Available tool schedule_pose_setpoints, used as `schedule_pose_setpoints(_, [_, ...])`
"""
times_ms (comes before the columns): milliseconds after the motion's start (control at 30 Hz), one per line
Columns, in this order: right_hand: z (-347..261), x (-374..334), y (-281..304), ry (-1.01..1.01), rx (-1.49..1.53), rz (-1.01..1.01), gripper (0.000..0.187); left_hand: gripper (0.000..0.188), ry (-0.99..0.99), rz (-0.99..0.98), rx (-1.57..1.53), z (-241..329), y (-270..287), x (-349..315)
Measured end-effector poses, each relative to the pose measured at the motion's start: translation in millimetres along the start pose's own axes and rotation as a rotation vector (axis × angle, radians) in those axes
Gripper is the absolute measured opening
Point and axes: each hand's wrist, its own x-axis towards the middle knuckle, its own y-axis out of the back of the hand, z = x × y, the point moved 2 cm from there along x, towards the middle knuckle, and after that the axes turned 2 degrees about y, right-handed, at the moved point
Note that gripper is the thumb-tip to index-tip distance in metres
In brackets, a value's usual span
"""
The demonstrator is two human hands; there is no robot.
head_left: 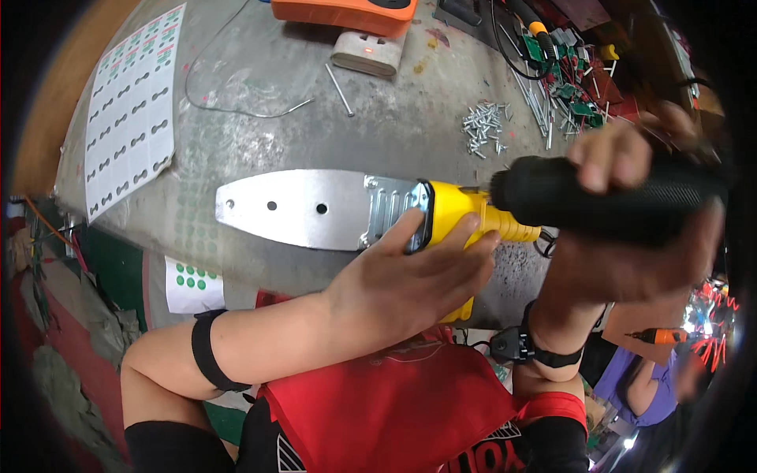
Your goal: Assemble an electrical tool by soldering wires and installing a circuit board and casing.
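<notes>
A yellow plastic-pipe welder lies on the grey worktable, its flat, tapered metal heating plate pointing left. Between plate and yellow housing sits a ribbed metal cover. My left hand lies across the housing and grips it, the thumb near the cover's edge and the fingers over the yellow part. In my right hand, somewhat blurred, is a thick black cylindrical electric screwdriver. Its front end is over the welder's handle end; its tip cannot be made out.
Loose small screws lie beyond the welder. A sticker sheet is at left, and an orange device stands by a white socket block at the back. Circuit boards pile up at far right; another person's purple sleeve shows lower right.
</notes>
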Motion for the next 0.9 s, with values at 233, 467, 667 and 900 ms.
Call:
schedule_pose_setpoints(233, [-67.8, -54.4, 6.1, 0.166, -0.062, -0.254, 0.048, 0.053, -0.031, 0.023, -0.12, -14.7, 5.0, 5.4])
schedule_pose_setpoints(467, [-51.8, -77.0, -6.2, -0.019, -0.131, -0.462, 0.053, 0.088, -0.112, -0.115, -0.276, -22.4, 16.3, 4.3])
schedule_pose_setpoints(667, [-32.6, -72.0, -9.2, -0.065, -0.099, -0.691, 0.061, 0.072, -0.131, 0.031, -0.218, -18.9, 4.4, 1.7])
schedule_pose_setpoints(900, [-22.2, -43.1, -4.4, -0.18, 0.079, -1.157, 0.041, 0.048, -0.084, 0.147, -0.078, -10.7, -8.5, 1.7])
